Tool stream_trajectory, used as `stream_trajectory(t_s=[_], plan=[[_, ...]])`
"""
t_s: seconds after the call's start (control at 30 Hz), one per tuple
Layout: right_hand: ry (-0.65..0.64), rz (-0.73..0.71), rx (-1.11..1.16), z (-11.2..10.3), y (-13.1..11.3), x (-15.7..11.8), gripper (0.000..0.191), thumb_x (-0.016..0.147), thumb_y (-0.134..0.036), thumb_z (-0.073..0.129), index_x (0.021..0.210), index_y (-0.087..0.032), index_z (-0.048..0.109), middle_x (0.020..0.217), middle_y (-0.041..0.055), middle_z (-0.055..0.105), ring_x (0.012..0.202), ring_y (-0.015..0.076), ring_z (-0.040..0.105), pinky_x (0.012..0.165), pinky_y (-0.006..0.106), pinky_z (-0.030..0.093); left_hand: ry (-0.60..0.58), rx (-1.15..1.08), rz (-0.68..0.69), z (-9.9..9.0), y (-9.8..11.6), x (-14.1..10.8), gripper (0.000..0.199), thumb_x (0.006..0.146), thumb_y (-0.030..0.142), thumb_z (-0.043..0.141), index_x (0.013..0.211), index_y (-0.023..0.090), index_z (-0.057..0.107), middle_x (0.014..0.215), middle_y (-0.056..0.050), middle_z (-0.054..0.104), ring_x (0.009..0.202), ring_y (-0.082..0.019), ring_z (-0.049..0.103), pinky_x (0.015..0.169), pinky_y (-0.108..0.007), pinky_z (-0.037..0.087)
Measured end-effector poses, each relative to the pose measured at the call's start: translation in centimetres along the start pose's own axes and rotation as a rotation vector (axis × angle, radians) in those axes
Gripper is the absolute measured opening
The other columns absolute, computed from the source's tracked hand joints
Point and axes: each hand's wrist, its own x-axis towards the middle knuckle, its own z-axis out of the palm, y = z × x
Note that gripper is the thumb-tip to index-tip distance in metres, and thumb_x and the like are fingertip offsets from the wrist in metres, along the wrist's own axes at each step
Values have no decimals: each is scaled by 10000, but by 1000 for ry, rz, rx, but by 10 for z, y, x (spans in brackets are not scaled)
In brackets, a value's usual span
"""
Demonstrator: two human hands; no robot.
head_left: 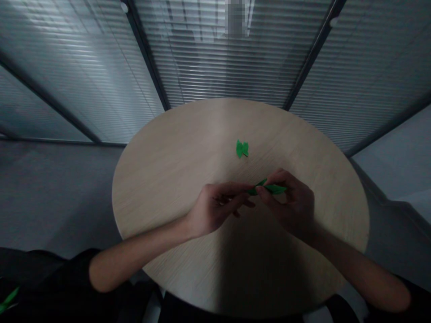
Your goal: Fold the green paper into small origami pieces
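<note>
On my feed, the person's two bare hands (252, 202) are held together over the near half of the round, pale wood-grain table (161, 179), with the forearms angled inward from either side and the elbows spread wide. The right hand (291, 208) is curled, knuckles up, with its thumb and fingers closed on a folded strip of green paper (269, 189). That grasp sits toward the strip's middle, and the pointed ends stick out on both sides.

The left hand (215, 208) comes in low from the other side, wrist slightly raised and fingers reaching forward. Its fingertips (251, 187) meet the strip's left end, but I can't tell whether they're actually pinching it.

Just beyond the hands, a small folded green paper piece (242, 149) lies flat on the table, apart from them both. Another green paper piece (7, 299) shows at the lower left corner, well outside the left arm, against something dark. Dark sleeves (77, 269) end near the elbows.
</note>
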Motion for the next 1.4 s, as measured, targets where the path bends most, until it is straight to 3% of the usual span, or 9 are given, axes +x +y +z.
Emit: stream_trajectory(t_s=[0.6,1.4], plan=[[4,-119,-48,0,-5,0,191,874,-132,746,879,-228,582,771,-48,597,663,108,590,611,237,487,43,-33,-57,1,3,1,265,955,247,716,1186,121,750,962,-113,825,793,-186,816,520,-137,588],[-11,-124,-92,-1,-6,2,176,865,-114,697,856,-238,573,738,-43,585,651,125,588,601,257,494,5,5,-95,0,4,1,299,946,265,706,1206,128,756,988,-125,821,822,-203,813,543,-168,597]])
